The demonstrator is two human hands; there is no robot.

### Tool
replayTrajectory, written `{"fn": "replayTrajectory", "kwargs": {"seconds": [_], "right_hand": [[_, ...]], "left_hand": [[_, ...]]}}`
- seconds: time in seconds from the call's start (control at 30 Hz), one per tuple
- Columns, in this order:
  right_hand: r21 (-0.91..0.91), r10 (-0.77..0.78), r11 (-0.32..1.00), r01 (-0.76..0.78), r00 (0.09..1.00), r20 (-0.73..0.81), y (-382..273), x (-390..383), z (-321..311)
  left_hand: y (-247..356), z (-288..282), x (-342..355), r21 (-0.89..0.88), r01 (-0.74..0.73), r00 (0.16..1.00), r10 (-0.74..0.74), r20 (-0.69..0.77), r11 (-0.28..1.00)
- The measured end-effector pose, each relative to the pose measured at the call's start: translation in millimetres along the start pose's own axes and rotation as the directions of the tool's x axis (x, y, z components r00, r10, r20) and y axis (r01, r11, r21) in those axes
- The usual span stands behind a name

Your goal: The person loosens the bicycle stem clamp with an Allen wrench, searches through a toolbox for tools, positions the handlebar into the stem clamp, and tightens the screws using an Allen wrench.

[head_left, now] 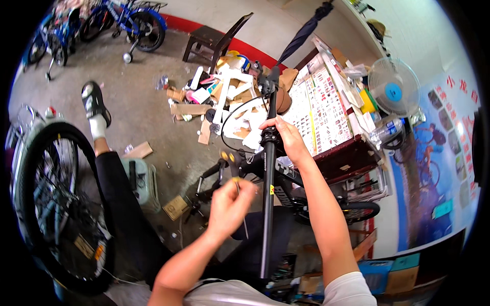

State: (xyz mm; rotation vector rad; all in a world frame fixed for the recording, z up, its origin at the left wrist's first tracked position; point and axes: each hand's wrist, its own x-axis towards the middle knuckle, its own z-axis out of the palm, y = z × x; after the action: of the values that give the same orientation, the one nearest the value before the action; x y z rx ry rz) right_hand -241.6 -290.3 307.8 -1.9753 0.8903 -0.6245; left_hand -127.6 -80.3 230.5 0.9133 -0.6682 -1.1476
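Note:
A black handlebar (268, 219) runs upright through the middle, with a stem clamp (270, 140) and a brake lever assembly (268, 81) near its upper part. My right hand (286, 137) grips the bar at the stem. My left hand (229, 206) is closed on a thin metal tool (246, 230) left of the bar, low beside the stem; the exact kind of tool is unclear. A black bicycle frame (283, 181) with pale lettering lies beneath the bar. A black brake cable (223, 130) loops left from the lever.
A loose bicycle wheel (38, 199) stands left of my leg, near a grey-green plastic box (150, 196). Cardboard and packaging scraps (206, 109) litter the floor. A paper-covered table (324, 102) with a fan (393, 92) stands right. A chair (209, 35) and blue children's bicycles (127, 23) are behind.

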Motion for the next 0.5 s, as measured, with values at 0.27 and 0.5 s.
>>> {"fn": "replayTrajectory", "kwargs": {"seconds": [0.27, 0.5], "right_hand": [[-0.059, 0.111, 0.992, -0.108, 0.993, 0.045, -1, -4, -5], [-0.182, 0.057, 0.981, -0.068, 0.996, -0.066, -2, -2, 2]], "left_hand": [[9, 25, -53, -0.022, 0.337, 0.923, -0.326, 0.206, 0.941], [8, 30, -52, 0.011, 0.359, 0.919, -0.355, 0.169, 0.933]]}}
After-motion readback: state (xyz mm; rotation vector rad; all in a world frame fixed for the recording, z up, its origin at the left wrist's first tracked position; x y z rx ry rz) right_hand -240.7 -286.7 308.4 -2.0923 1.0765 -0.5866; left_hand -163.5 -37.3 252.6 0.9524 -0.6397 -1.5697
